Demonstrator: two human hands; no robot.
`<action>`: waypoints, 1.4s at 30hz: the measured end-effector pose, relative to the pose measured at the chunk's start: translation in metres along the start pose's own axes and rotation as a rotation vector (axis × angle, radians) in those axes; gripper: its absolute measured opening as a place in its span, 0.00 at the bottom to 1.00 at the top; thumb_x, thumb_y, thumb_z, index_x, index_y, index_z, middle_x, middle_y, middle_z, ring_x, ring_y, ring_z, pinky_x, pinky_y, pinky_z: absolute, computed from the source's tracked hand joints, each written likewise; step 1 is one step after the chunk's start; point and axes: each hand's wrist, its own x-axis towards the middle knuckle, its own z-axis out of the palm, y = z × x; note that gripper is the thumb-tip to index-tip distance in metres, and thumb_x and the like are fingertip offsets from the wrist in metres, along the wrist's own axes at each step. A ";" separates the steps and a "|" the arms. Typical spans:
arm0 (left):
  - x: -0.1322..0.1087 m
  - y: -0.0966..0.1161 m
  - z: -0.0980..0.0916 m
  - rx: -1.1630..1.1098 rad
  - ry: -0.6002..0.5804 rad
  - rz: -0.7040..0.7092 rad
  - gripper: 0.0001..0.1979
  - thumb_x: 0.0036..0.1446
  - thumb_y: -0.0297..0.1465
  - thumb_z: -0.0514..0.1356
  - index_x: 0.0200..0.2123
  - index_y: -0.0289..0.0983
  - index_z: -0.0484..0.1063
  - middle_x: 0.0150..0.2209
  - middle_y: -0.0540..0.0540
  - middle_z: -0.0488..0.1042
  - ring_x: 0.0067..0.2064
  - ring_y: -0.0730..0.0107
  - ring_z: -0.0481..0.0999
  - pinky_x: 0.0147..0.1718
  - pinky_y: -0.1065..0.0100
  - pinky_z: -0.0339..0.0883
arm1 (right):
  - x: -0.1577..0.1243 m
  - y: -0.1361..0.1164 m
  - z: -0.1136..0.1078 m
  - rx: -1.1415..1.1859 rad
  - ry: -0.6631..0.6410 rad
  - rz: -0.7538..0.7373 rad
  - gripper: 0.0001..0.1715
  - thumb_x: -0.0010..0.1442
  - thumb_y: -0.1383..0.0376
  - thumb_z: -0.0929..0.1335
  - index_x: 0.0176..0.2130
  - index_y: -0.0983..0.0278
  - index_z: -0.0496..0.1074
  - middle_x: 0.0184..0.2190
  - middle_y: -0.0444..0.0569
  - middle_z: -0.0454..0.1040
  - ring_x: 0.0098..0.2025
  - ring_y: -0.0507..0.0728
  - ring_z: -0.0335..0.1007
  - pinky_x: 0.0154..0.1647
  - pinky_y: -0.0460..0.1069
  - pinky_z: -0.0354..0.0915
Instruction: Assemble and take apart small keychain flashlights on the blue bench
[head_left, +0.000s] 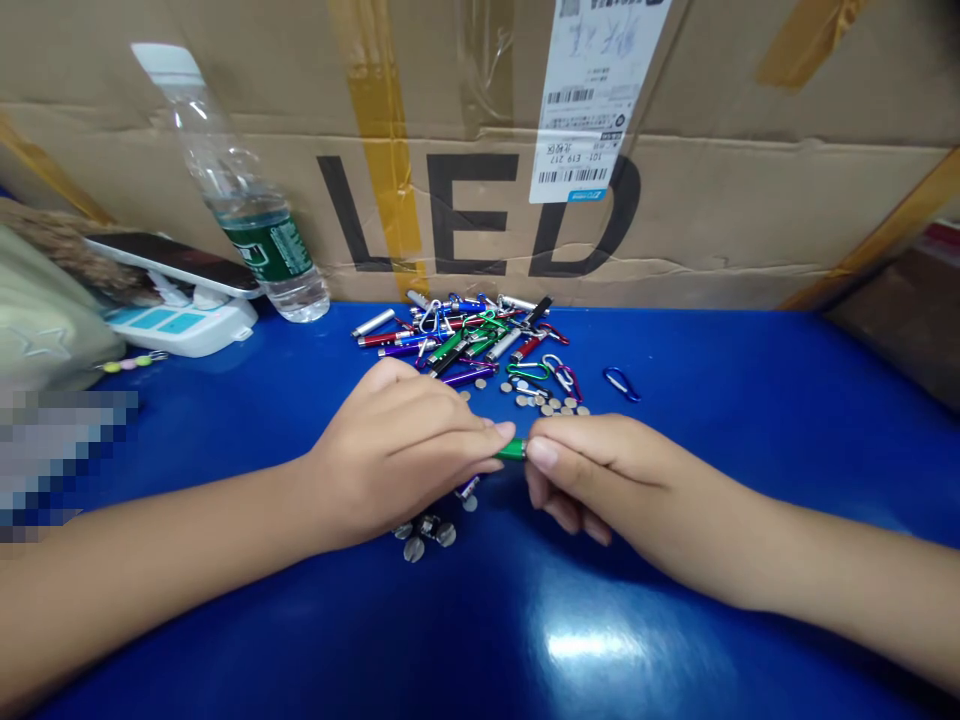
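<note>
Between my two hands, low over the table, is a small green keychain flashlight [513, 450]. My left hand [409, 450] is closed on its body, which the fingers mostly cover. The thumb and fingertips of my right hand [600, 460] pinch its silver end. Beyond the hands lies a pile of keychain flashlights [465, 335] in red, green, blue, purple, silver and black, some with carabiner clips. Button cells [555, 405] are scattered in front of that pile. Below my left hand are several round metal pieces [414, 549] and a purple part [467, 488], partly hidden.
A large cardboard box [262, 170] marked LED stands across the back of the blue table [315, 630]. At the left are a water bottle [277, 250], a white power strip [187, 325] with a phone [176, 262] on it, and a pale bag [45, 320]. A blue carabiner [621, 384] lies apart.
</note>
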 end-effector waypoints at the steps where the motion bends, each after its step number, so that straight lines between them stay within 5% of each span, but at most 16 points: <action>1: 0.000 0.000 0.000 0.025 -0.006 -0.003 0.07 0.62 0.33 0.55 0.40 0.45 0.73 0.33 0.53 0.78 0.36 0.75 0.76 0.37 0.68 0.62 | 0.000 -0.002 0.001 0.050 -0.022 0.036 0.24 0.68 0.64 0.52 0.27 0.65 0.66 0.20 0.42 0.66 0.22 0.48 0.61 0.24 0.44 0.58; 6: 0.001 -0.004 0.002 0.078 0.000 0.010 0.08 0.61 0.34 0.56 0.42 0.44 0.74 0.34 0.51 0.78 0.36 0.72 0.76 0.38 0.67 0.61 | 0.005 0.000 -0.003 -0.013 -0.034 0.065 0.25 0.69 0.62 0.51 0.28 0.65 0.67 0.20 0.43 0.68 0.22 0.48 0.62 0.24 0.45 0.58; 10: 0.001 -0.010 0.004 0.060 -0.009 -0.095 0.10 0.62 0.35 0.55 0.43 0.40 0.74 0.35 0.47 0.78 0.37 0.70 0.75 0.39 0.67 0.63 | 0.006 0.012 -0.030 -0.506 0.061 -0.008 0.22 0.65 0.55 0.57 0.28 0.64 0.68 0.24 0.46 0.70 0.25 0.51 0.64 0.27 0.46 0.57; 13: 0.000 -0.013 0.004 0.036 0.003 -0.168 0.12 0.62 0.35 0.54 0.43 0.39 0.74 0.36 0.47 0.77 0.37 0.68 0.75 0.39 0.67 0.64 | 0.002 0.028 -0.057 -0.886 0.157 0.160 0.20 0.61 0.53 0.61 0.27 0.64 0.69 0.24 0.48 0.70 0.24 0.53 0.65 0.25 0.47 0.55; 15: 0.001 -0.014 0.003 0.024 0.003 -0.181 0.11 0.62 0.35 0.55 0.43 0.39 0.74 0.36 0.47 0.77 0.37 0.68 0.75 0.39 0.67 0.65 | 0.000 0.039 -0.069 -0.974 0.079 0.285 0.19 0.59 0.53 0.63 0.26 0.64 0.69 0.23 0.49 0.71 0.22 0.53 0.64 0.23 0.47 0.54; 21: 0.001 -0.014 0.003 -0.005 -0.048 -0.176 0.11 0.62 0.33 0.54 0.44 0.39 0.73 0.37 0.47 0.78 0.38 0.69 0.75 0.41 0.66 0.65 | 0.004 0.062 -0.075 -0.884 -0.178 0.404 0.13 0.58 0.66 0.60 0.25 0.63 0.69 0.25 0.49 0.73 0.25 0.54 0.67 0.25 0.48 0.56; 26: 0.001 -0.016 0.005 -0.040 -0.033 -0.209 0.11 0.61 0.34 0.55 0.43 0.39 0.74 0.37 0.46 0.78 0.40 0.68 0.75 0.42 0.65 0.66 | 0.006 0.067 -0.073 -0.942 -0.013 0.485 0.15 0.59 0.56 0.61 0.31 0.63 0.69 0.28 0.52 0.74 0.26 0.57 0.68 0.24 0.48 0.55; 30: 0.001 -0.017 0.006 -0.072 -0.022 -0.202 0.11 0.61 0.34 0.55 0.43 0.39 0.74 0.37 0.46 0.78 0.39 0.69 0.76 0.41 0.67 0.68 | 0.007 0.066 -0.074 -0.934 -0.043 0.512 0.11 0.59 0.63 0.60 0.32 0.64 0.69 0.27 0.52 0.73 0.26 0.56 0.69 0.23 0.48 0.55; 42: 0.004 -0.017 0.003 -0.130 0.011 -0.297 0.10 0.60 0.33 0.56 0.42 0.38 0.74 0.37 0.47 0.77 0.40 0.70 0.75 0.39 0.69 0.70 | 0.007 0.058 -0.062 -0.878 0.035 0.222 0.07 0.57 0.68 0.62 0.30 0.65 0.68 0.29 0.49 0.69 0.28 0.53 0.66 0.29 0.48 0.60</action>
